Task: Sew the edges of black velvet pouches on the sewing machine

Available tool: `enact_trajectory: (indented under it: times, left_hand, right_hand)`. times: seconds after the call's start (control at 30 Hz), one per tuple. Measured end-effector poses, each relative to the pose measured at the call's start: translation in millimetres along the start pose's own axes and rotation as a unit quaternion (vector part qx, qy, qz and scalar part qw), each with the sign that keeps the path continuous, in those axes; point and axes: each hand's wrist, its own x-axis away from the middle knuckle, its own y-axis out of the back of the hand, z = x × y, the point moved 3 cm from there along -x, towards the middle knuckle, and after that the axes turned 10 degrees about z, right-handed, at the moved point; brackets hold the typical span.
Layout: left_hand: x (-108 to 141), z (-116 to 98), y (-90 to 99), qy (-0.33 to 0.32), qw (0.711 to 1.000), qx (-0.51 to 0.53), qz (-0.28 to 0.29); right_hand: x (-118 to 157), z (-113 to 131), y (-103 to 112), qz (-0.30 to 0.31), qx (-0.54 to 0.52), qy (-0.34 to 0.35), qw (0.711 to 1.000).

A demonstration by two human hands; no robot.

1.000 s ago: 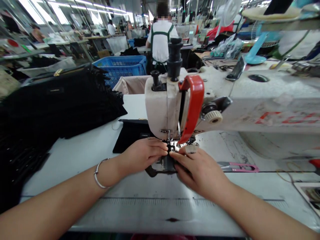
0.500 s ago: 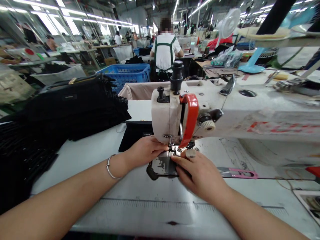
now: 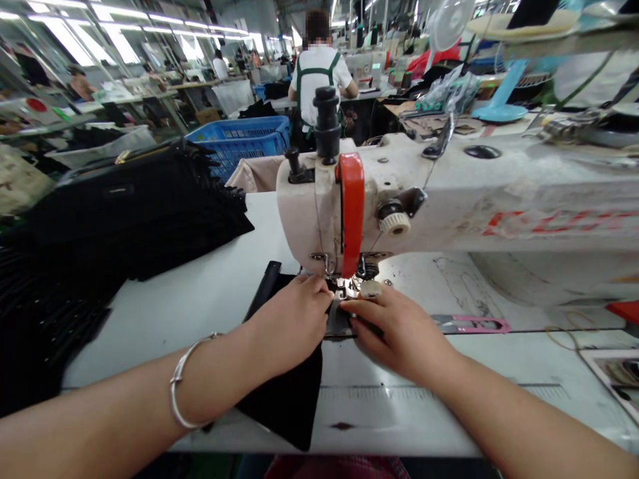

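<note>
A white sewing machine [image 3: 309, 206] with a red lever [image 3: 352, 213] stands over the table. Beneath my left hand [image 3: 299, 316] lies a black fabric piece [image 3: 294, 406], its near corner reaching toward the table's front edge. The fingers of that hand are bent together on the fabric, just left of the presser foot [image 3: 343, 287]. My right hand [image 3: 399, 329] rests on the other side of the foot, fingertips close to it on the metal plate [image 3: 340, 324]. Its index finger and thumb are a little apart, and nothing shows between them.
Stacked black fabric pieces [image 3: 124, 219] cover the left of the table [image 3: 190, 299]. Pink thread snips [image 3: 472, 324] lie right of my right hand. Behind the machine are a pink fabric-lined bin [image 3: 254, 174], a blue crate [image 3: 244, 140] and a person in a white shirt [image 3: 317, 76].
The black fabric has turned and come toward me, from behind the machine head to under my left hand. That hand has moved slightly nearer. The view has shifted.
</note>
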Motion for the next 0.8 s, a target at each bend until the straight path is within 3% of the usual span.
enact_trajectory:
  times: [0.13,0.3,0.4,0.53,0.63,0.8]
  left_hand:
    - [2,-4,-1.0,-0.015,1.000,0.010,0.001]
    - [3,31,-4.0,-0.051,0.997,0.049,0.006]
    - [9,42,-10.1,-0.063,0.996,0.063,0.002]
    - [18,29,-20.5,-0.049,0.998,0.030,-0.014]
    - [22,17,-25.3,-0.076,0.996,0.022,-0.048]
    - [19,22,-30.9,-0.090,0.995,0.031,-0.043]
  right_hand:
    - [1,2,0,0.007,0.002,0.005,1.000]
    - [2,9,-4,0.021,0.038,0.032,0.999]
    - [1,13,-7,0.042,0.068,0.053,0.995]
    - [1,15,-5,0.057,0.078,0.052,0.994]
    - [2,16,-4,0.059,0.072,0.053,0.994]
    - [3,16,-6,0.064,0.072,0.054,0.994]
